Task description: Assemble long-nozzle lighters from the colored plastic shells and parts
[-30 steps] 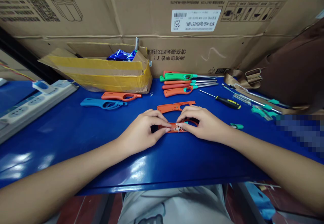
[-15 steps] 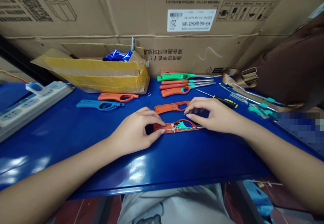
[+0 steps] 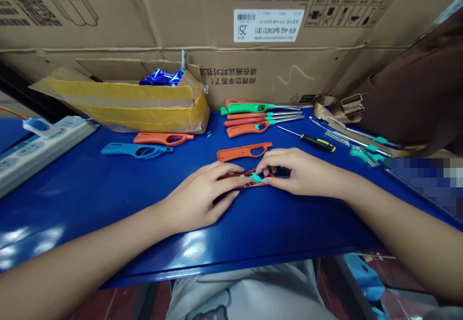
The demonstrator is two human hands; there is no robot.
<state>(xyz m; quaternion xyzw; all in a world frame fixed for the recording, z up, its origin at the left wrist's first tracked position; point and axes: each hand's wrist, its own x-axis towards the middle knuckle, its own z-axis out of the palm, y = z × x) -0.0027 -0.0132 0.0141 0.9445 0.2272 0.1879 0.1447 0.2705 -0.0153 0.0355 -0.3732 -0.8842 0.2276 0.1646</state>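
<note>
An open orange gas lighter shell (image 3: 261, 184) lies on the blue table with inner parts and thin pale wires in it. My left hand (image 3: 204, 192) holds its left end, fingers across the top and thumb along the near side. At the green trigger (image 3: 256, 177), my right hand (image 3: 307, 170) has thumb and fingers closed over the shell's right part. What exactly its fingertips pinch is partly hidden. Just beyond my hands rests the matching empty orange shell half (image 3: 229, 154), which neither hand touches.
Several lighters with metal tubes (image 3: 249, 129) lie at the back, beside a screwdriver (image 3: 318, 143). Blue (image 3: 133, 150) and orange (image 3: 159, 138) shells lie left, before a taped carton (image 3: 144, 112). A power strip (image 3: 43, 148) is far left; loose green parts (image 3: 361, 156) lie right.
My right hand has moved left and down from the empty half's end onto the green trigger area. My left fingers have stretched out farther across the shell. The view has shifted slightly.
</note>
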